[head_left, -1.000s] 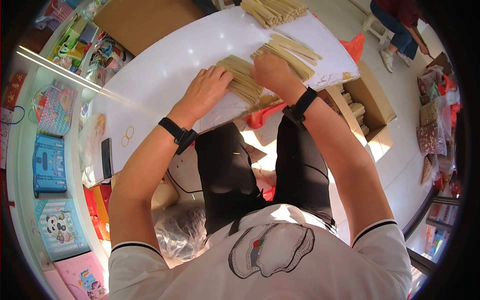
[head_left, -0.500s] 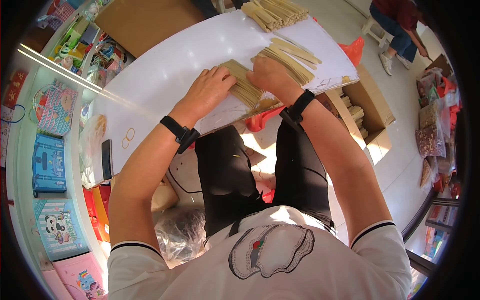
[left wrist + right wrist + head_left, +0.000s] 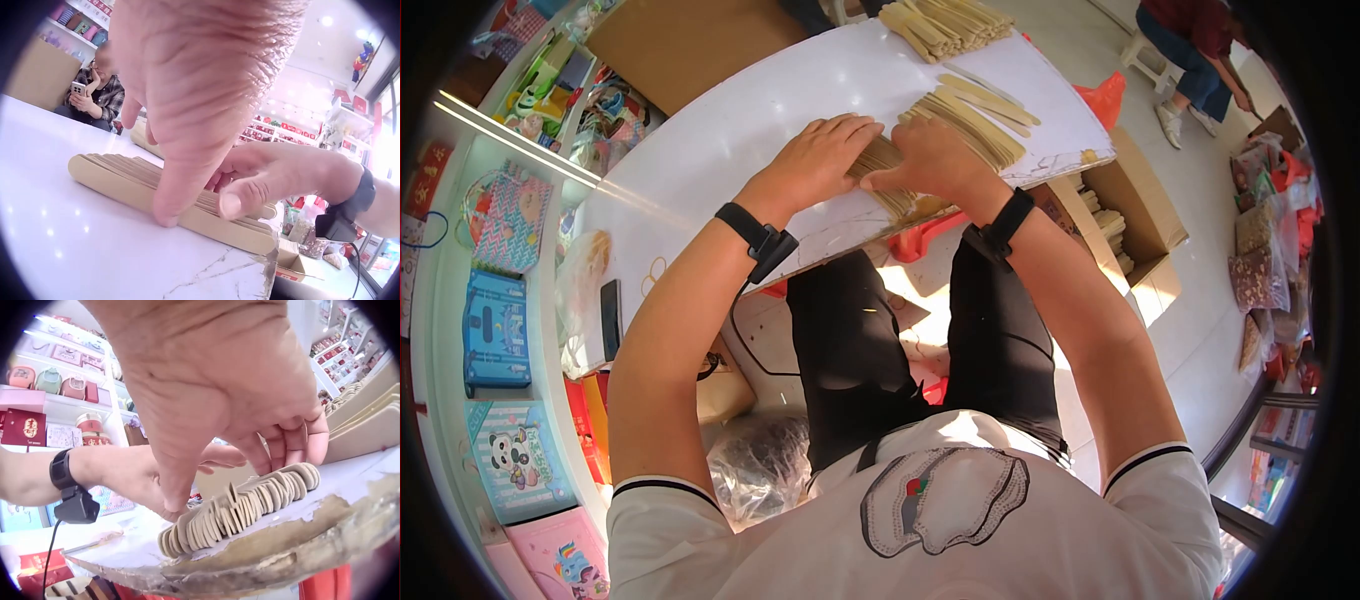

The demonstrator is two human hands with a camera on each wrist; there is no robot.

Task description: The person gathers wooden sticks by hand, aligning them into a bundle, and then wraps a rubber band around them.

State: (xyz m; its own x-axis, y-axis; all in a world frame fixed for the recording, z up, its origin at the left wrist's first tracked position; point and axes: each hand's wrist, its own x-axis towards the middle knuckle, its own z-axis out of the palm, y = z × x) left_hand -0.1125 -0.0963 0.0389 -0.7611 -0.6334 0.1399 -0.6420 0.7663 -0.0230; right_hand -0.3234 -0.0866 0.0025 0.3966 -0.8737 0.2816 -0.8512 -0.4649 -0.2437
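Observation:
A row of flat wooden sticks with rounded ends stands on edge near the chipped border of the white table. My left hand grips across the row, its thumb against the outer stick's face and its fingers over the far side. From the other side my right hand spans the same sticks, thumb at one end of the row and fingers at the other in the right wrist view. Both hands hide much of the row in the head view. A second pile of sticks lies just beyond my right hand.
Loose sticks and a stack of bundled sticks lie farther back. Rubber bands and a dark phone-like object are at the left. An open cardboard box of sticks stands beside the table's right edge.
My right hand has turned from the second pile toward the row, its thumb now stretched toward my left hand. The left hand has shifted slightly right and reaches farther over the sticks.

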